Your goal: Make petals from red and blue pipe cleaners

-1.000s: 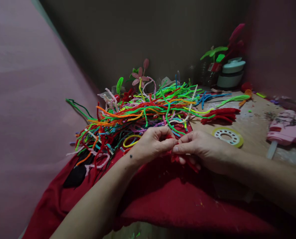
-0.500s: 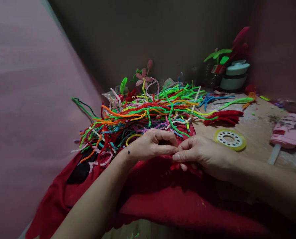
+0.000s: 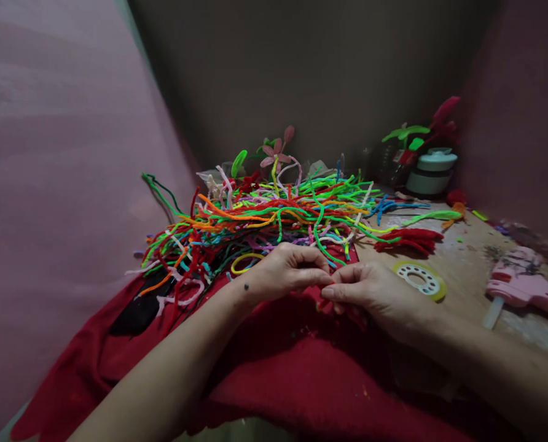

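My left hand [image 3: 289, 270] and my right hand [image 3: 374, 290] meet fingertip to fingertip above a dark red cloth [image 3: 301, 374]. Both are closed in a pinch on a red fuzzy pipe cleaner [image 3: 324, 303], mostly hidden by my fingers. Part of it shows under the right fingers; its exact shape cannot be made out. Just beyond my hands lies a big heap of pipe cleaners [image 3: 274, 212] in green, orange, red, white and other colours. A yellow ring [image 3: 247, 263] sits at the heap's near edge, by my left wrist.
Right of the hands are a tape roll [image 3: 416, 277], a pink glue gun [image 3: 523, 285] and a red pipe cleaner bundle [image 3: 410, 241] on the table. Behind stand a pale lidded container [image 3: 433, 172] and a pink fuzzy flower [image 3: 275, 153]. A pink wall [image 3: 71, 184] rises left.
The camera view has shifted, so the background sits lower. My hands stay pinched together, with only a slight shift of the fingers on the red pipe cleaner.
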The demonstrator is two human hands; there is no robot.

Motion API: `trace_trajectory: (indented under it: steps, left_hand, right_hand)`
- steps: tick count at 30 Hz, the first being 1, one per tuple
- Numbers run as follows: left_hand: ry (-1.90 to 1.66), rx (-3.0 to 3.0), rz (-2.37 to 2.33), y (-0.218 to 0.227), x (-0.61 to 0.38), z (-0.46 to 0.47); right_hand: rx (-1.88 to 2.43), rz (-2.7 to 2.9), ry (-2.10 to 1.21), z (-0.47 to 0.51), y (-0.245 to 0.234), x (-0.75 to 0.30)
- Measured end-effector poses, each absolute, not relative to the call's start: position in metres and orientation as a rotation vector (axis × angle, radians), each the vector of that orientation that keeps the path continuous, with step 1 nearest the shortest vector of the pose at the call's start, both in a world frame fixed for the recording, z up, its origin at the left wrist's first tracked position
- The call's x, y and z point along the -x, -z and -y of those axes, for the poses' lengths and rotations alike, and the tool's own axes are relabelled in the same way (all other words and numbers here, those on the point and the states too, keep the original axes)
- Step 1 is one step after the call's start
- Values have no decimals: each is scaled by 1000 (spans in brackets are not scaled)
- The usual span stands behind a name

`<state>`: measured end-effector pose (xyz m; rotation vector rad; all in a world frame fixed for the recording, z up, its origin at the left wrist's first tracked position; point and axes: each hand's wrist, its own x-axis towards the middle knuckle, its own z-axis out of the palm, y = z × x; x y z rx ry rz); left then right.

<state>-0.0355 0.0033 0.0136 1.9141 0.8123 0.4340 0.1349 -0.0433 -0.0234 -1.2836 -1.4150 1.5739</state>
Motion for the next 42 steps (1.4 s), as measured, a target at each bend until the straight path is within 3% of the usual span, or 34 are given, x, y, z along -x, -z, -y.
trace_trajectory:
  steps: [5, 13, 23, 29, 42]
  left_hand:
    - [-407, -2152, -688, -19, 38, -3]
    - [-561, -1496, -725, 0, 30, -3]
    - [-971, -1530, -1058, -1, 13, 14]
    - [-975, -1198, -930, 7, 9, 14]
    - [-723, -1422, -764, -1, 28, -1]
  right_hand:
    - [1240, 1435, -1618, 46, 23, -133]
    - [1213, 1310, -1555, 47, 19, -135]
    - [1240, 1247, -1459, 46, 20, -130]
    - [1259, 1311, -1427, 47, 19, -129]
    - [1188, 1273, -1582, 47, 19, -132]
